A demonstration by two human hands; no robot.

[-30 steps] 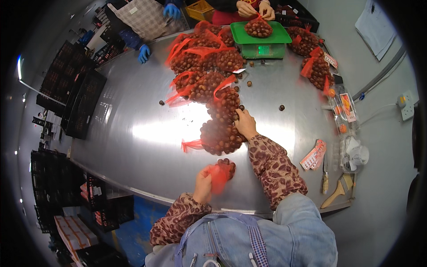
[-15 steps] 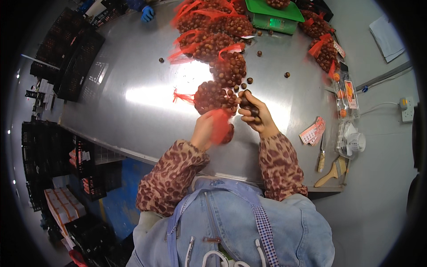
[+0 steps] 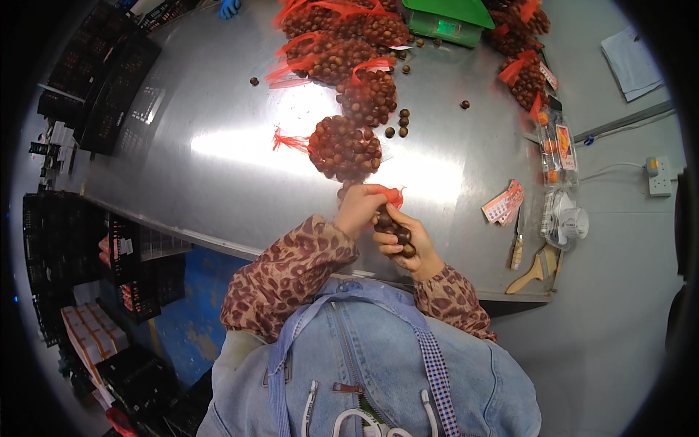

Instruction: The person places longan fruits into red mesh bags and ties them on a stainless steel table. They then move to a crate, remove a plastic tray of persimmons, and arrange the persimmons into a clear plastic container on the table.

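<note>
My left hand [image 3: 357,210] is closed on red netting [image 3: 394,197], whose bunched end sticks out past its fingertips. Close against it, my right hand [image 3: 416,246] is curled around several round brown nuts [image 3: 394,231], with its thumb at the netting. How the netting runs under my left hand is hidden. Just beyond the hands lies a filled red net bag of nuts [image 3: 344,149], its gathered end trailing left. Farther off lies another filled net bag [image 3: 366,97], and a few loose nuts [image 3: 403,122] sit to its right.
More filled net bags [image 3: 336,60] lie behind, beside a green scale [image 3: 450,23]. Others [image 3: 526,84] line the right edge. Paper labels [image 3: 503,203], a knife [image 3: 517,251] and a brush [image 3: 536,270] lie at right. Black crates [image 3: 120,95] stand left. A blue-gloved hand [image 3: 228,9] shows far left.
My right hand has come down and inward with its nuts to meet my left hand. The red netting now shows between them. The whole view has shifted slightly.
</note>
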